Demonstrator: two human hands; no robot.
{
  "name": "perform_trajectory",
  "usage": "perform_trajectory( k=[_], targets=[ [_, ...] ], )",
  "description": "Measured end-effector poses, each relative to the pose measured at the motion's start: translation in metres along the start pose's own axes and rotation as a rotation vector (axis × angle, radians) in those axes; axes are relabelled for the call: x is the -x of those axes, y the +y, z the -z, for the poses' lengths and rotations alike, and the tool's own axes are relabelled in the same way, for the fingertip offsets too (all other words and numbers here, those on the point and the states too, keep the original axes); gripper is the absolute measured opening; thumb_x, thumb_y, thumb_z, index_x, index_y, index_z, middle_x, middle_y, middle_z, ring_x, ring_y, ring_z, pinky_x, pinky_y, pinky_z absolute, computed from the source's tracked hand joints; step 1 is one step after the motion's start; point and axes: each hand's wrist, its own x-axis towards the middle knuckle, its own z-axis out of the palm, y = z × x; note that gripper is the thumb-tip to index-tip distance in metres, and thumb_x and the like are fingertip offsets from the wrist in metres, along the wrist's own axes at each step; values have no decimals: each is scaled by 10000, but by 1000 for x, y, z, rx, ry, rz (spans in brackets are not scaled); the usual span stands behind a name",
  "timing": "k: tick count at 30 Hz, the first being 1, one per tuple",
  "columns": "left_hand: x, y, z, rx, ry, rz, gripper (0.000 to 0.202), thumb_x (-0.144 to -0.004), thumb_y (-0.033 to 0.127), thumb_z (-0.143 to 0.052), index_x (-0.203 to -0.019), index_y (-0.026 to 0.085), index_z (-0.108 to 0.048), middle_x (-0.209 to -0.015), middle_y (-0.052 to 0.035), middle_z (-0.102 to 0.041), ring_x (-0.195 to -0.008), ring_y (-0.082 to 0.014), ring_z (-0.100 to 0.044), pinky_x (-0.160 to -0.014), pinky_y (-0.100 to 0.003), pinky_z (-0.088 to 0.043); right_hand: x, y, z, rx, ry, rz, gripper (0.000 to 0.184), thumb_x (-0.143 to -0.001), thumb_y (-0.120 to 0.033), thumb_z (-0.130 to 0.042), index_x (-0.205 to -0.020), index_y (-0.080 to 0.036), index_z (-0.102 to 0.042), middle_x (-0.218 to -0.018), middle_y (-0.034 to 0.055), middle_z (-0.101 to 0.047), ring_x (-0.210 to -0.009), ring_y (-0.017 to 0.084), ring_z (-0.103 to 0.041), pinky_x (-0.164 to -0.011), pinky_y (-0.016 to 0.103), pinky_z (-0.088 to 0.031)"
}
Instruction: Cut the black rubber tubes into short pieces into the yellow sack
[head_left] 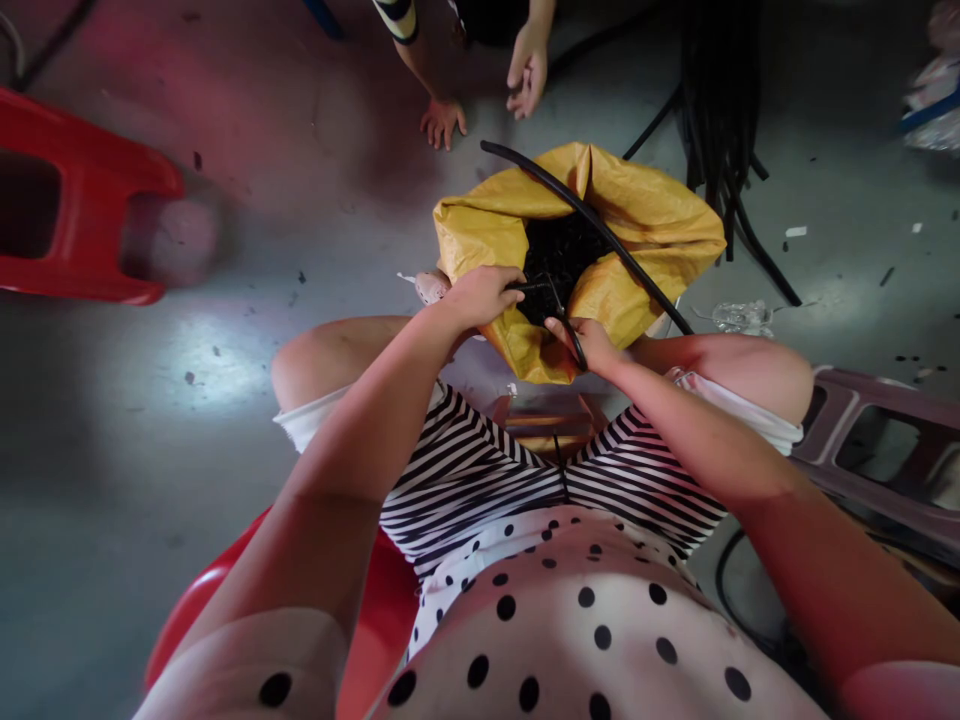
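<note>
Grey concrete floor underfoot, left hand (480, 293) curled over the near rim of a yellow woven sack (645, 225) of black pieces, right hand (592, 343) beside it pinching a thin black tube (600, 232); likely mid-feeding, needing steady grip.

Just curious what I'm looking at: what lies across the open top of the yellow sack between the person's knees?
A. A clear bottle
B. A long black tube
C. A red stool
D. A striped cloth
B: a long black tube runs slantwise over the mouth of the yellow sack, from its far left rim towards the near right.
</note>
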Motion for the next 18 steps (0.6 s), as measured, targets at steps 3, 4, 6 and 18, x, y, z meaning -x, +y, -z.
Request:
perform_trajectory(
  k=[3,4,6,18],
  targets=[
    [-1,-3,-1,0,-1,12,433,-1056,364,-572,-1399,235,-804,-1374,-108,-821,-1266,-308,-738,-1142,-419,-559,1,3,-1,28,23,20,872,-784,-1115,-614,-677,-254,-530,-567,36,-582,-577,178,-545,-572,319,-380],
    [-1,-4,-1,1,-3,19,433,-1058,361,-571,-1399,234,-804,-1370,-110,-821,-1262,-307,-739,-1143,-420,-558,1,3,-1,34,29,25,875,-772,-1123,-611,-672,-258,-517,-561,30,-565,-575,174,-529,-566,317,-364],
    [-1,-4,0,3,-10,32,431,-1060,354,-567,-1397,230,-805,-1372,-116,-818,-1262,-307,-740,-1142,-421,-558,1,4,-2,39,42,37,880,-757,-1134,-602,-662,-265,-494,-559,21,-539,-579,167,-502,-561,314,-341],
    [0,4,10,46,105,167,369,-1050,345,-625,-1348,221,-803,-1317,-137,-821,-1245,-335,-748,-1106,-433,-578,3,0,2,-28,-16,-47,827,-823,-1063,-635,-771,-239,-594,-652,32,-636,-635,190,-593,-622,323,-439]
  ],
)
